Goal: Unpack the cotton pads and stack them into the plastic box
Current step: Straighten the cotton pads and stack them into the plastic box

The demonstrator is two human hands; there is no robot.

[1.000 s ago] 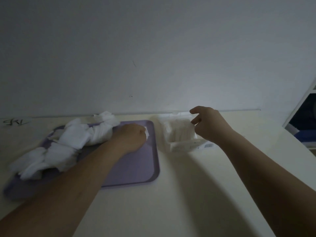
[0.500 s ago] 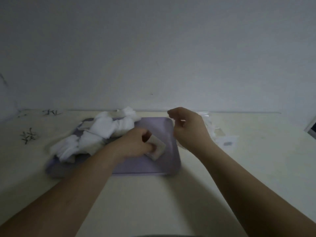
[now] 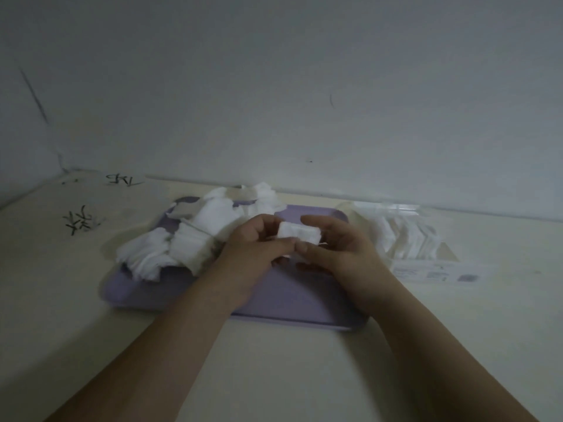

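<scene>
Small white block of stacked cotton pads [image 3: 300,233] held in the air over the tray, centre of scene, between both hands. Left hand [image 3: 256,242] pinches its left end, thumb near side, fingers curled behind. Right hand [image 3: 338,254] pinches the right end the same way; the two thumb tips nearly meet under the block.

Below: flat lavender rectangular plastic tray [image 3: 298,300]. A loose heap of white cotton pads [image 3: 189,239] covers its far-left part, some spilling over the far rim, a few looking greyish in the dim light.

Just right of the tray: clear plastic box [image 3: 405,236], blurred, with white pads inside leaning in a row. A white printed label [image 3: 435,272] lies at its near side; print too small to read.

All sits on a cream table top [image 3: 274,376], smooth, with black scribbled marks [image 3: 80,222] at far left. The table's far edge runs along a plain grey-white wall [image 3: 274,86] with a few faint dark scratches. Light is low.
</scene>
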